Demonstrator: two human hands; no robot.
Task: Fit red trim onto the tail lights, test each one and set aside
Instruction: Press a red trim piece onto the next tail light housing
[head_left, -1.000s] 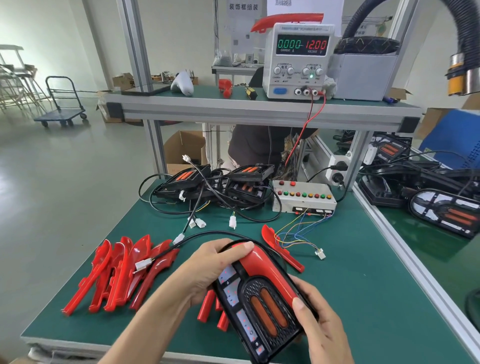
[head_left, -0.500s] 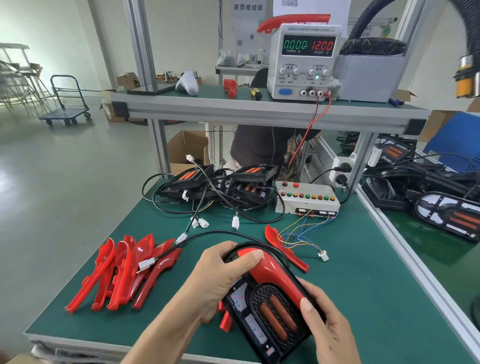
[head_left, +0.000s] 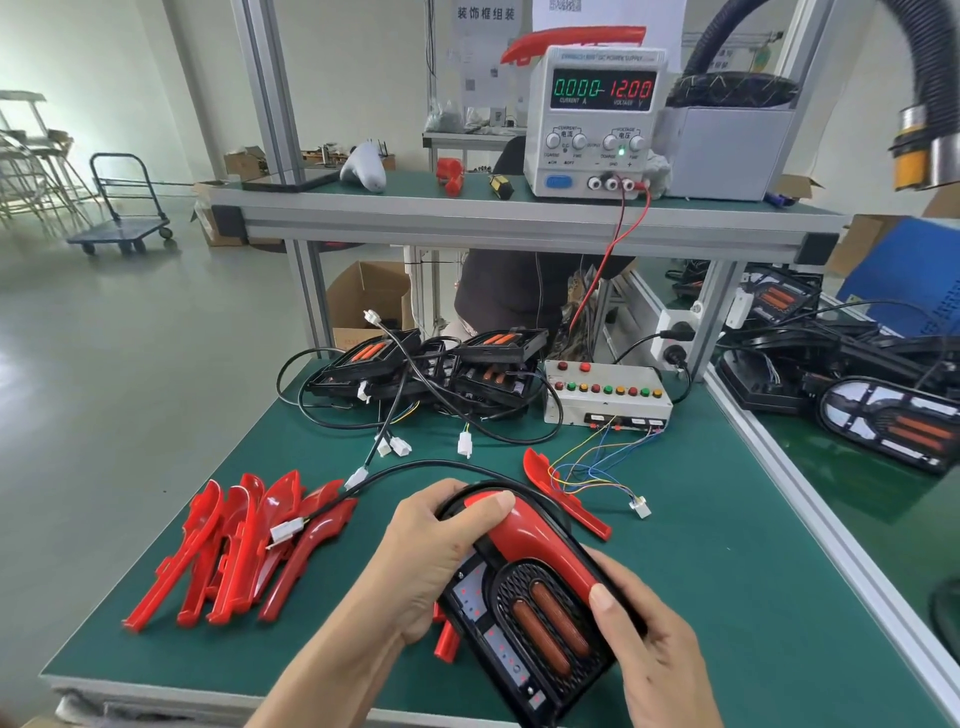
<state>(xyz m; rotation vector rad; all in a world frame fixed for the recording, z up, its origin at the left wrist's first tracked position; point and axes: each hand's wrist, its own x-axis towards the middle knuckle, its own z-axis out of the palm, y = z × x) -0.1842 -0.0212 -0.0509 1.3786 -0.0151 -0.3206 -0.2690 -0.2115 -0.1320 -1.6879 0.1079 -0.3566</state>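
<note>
Head view: glossy trim pressed onto a black lamp

Head camera shows a black oval plastic tail light (head_left: 524, 618) with a honeycomb grille and two orange lens bars, held just above the green matte table (head_left: 727, 571). A smooth, curved red plastic trim (head_left: 540, 545) lies along its upper edge. The left hand (head_left: 431, 556) grips the top, thumb on the trim; the right hand (head_left: 649, 649) clasps the side. Ribbed loose red trim pieces (head_left: 239, 545) lie fanned out at left.

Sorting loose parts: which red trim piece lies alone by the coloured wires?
The single red trim right of the hands, under the coloured wires; the others are heaped at left.
</note>
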